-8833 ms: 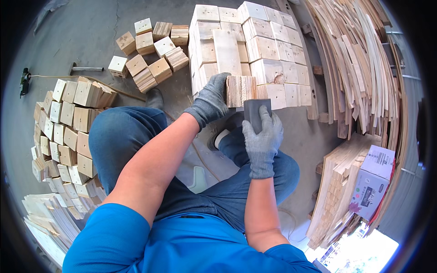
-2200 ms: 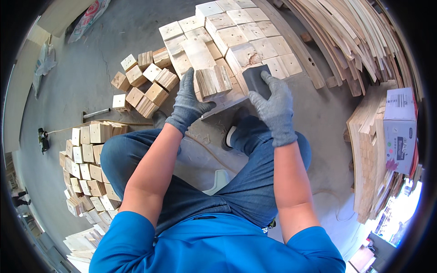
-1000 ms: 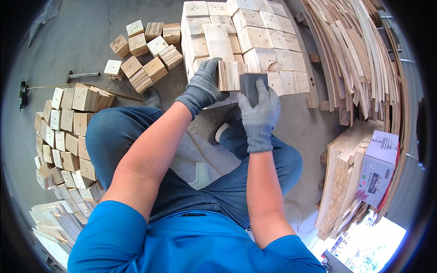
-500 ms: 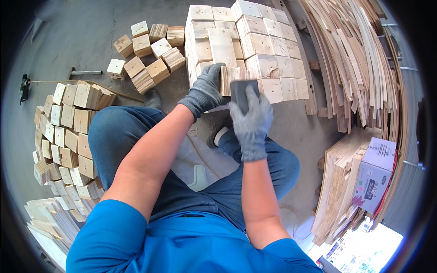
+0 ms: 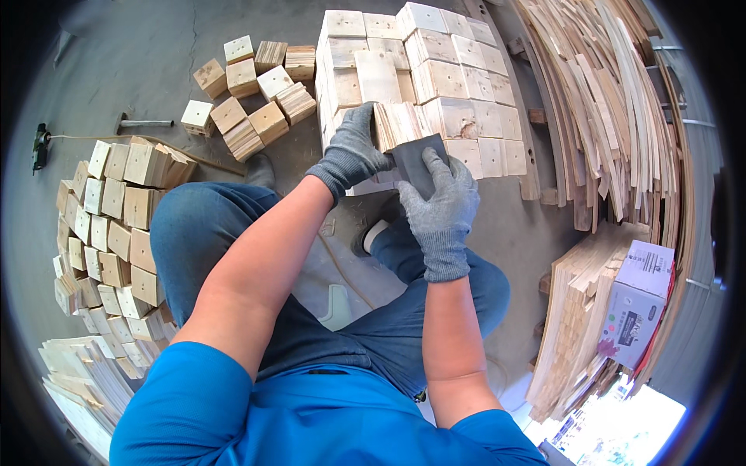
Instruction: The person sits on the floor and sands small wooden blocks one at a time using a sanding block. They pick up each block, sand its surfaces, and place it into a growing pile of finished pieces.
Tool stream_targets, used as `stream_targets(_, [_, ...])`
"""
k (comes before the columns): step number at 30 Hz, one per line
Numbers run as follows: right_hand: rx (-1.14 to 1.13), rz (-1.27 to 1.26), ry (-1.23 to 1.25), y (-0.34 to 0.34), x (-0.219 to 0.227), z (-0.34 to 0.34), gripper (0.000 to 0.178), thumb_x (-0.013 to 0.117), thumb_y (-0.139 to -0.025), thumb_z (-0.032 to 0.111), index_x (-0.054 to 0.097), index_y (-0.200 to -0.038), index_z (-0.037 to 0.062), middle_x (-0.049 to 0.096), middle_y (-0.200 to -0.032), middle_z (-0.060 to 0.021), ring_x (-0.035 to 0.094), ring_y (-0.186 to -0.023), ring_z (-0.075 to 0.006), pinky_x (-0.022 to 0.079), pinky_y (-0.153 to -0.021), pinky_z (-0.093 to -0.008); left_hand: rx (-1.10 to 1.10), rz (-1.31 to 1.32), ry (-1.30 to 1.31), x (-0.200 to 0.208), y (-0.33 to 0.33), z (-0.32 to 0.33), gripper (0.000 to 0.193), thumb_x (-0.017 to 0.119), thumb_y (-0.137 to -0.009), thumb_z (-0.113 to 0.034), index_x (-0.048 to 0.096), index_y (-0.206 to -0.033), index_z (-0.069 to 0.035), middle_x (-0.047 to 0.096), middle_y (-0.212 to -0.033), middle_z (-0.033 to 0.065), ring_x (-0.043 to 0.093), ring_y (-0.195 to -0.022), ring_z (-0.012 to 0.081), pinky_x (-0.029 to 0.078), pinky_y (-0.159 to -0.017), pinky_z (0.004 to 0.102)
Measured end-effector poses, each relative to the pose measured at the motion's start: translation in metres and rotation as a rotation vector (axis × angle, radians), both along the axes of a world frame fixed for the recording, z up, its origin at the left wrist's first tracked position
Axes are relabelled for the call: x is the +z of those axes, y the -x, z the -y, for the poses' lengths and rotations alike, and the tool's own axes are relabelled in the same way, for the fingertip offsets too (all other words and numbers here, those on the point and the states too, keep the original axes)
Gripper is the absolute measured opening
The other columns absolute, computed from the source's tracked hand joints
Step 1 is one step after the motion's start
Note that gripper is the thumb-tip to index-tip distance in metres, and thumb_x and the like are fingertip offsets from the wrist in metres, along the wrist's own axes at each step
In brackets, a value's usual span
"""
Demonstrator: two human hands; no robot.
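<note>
In my grey-gloved left hand [image 5: 351, 152] is a plywood block [image 5: 400, 124], its layered, striped side turned up. My fingers close round the block's left side. A dark grey sanding pad [image 5: 413, 163], flat and rectangular, is in my right hand [image 5: 444, 203], also gloved. The pad lies tilted against the block's near right edge, with my fingers spread over it. Just beyond both hands stands a large stack of pale wooden blocks [image 5: 454, 74]; one longer pale block [image 5: 378, 76] lies on top. The underside of the pad is hidden.
Loose blocks [image 5: 268, 122] lie on the floor ahead, left of the stack. A bigger pile of blocks [image 5: 116, 190] stands at my left. Long wood strips [image 5: 614, 116], plywood pieces [image 5: 583, 311] and a cardboard box [image 5: 633, 311] line the right. A hose [image 5: 339, 268] runs between my legs.
The block has tilted, so more of its striped side shows. My right hand and the pad have shifted slightly right and toward me, and the pad has turned. My left hand barely moved.
</note>
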State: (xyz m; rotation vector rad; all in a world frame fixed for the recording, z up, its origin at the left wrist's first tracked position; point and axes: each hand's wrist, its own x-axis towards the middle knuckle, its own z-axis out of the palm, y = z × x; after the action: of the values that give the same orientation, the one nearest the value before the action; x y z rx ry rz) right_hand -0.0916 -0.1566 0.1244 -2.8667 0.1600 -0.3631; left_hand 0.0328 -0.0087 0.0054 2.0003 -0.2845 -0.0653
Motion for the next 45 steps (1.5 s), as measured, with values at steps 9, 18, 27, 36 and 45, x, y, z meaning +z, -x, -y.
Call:
stream_targets(9, [-0.119,-0.065,-0.14,0.041,-0.008,0.014,0.07,0.092,-0.079,0.029,0.07,-0.143,0.0106,0.062,-0.142,-0.0269,0.058,-0.132,-0.0438,0.047,-0.114,-0.0548,-0.071,0.099,0.003,-0.003,0.016,-0.005,0.112,0.102,-0.057,-0.03,0.047,-0.152,-0.007,0.056,-0.142,0.0221,0.056,-0.133,0.0421,0.048,-0.12,0.0461])
stream_targets(18, [-0.104,-0.076,-0.023,-0.045,-0.014,-0.005,0.065,0.085,-0.086,0.038,0.07,-0.145,0.0138,0.063,-0.138,-0.0268,0.062,-0.126,-0.0462,0.051,-0.107,-0.056,-0.025,0.092,0.037,-0.006,0.022,-0.002,0.104,0.101,-0.066,-0.031,0.047,-0.152,-0.008,0.055,-0.142,0.0227,0.057,-0.133,0.0429,0.048,-0.12,0.0469])
stream_targets(27, [-0.187,-0.059,0.063,-0.13,0.002,0.011,0.063,0.088,-0.083,0.044,0.074,-0.137,0.0138,0.073,-0.118,-0.0217,0.071,-0.111,-0.0426,0.057,-0.098,-0.0536,-0.024,0.122,0.028,-0.011,0.02,0.002,0.105,0.101,-0.066,-0.033,0.047,-0.152,-0.006,0.055,-0.14,0.022,0.057,-0.131,0.0415,0.049,-0.118,0.046])
stream_targets(36, [-0.027,-0.048,-0.024,0.009,-0.012,-0.02,0.074,0.086,-0.086,0.039,0.064,-0.151,0.0087,0.057,-0.143,-0.0302,0.058,-0.128,-0.0491,0.049,-0.109,-0.058,-0.048,0.076,0.057,0.001,0.02,-0.005,0.104,0.1,-0.068,-0.034,0.047,-0.153,-0.006,0.054,-0.143,0.0259,0.056,-0.136,0.0443,0.047,-0.12,0.047])
stream_targets(45, [-0.032,-0.043,0.046,-0.06,-0.018,-0.028,0.071,0.082,-0.089,0.041,0.063,-0.152,0.0146,0.061,-0.14,-0.0281,0.062,-0.123,-0.0468,0.051,-0.106,-0.057,-0.021,0.133,0.082,-0.007,0.021,-0.001,0.093,0.094,-0.075,-0.03,0.047,-0.152,-0.005,0.055,-0.142,0.0264,0.056,-0.134,0.0444,0.046,-0.119,0.0476])
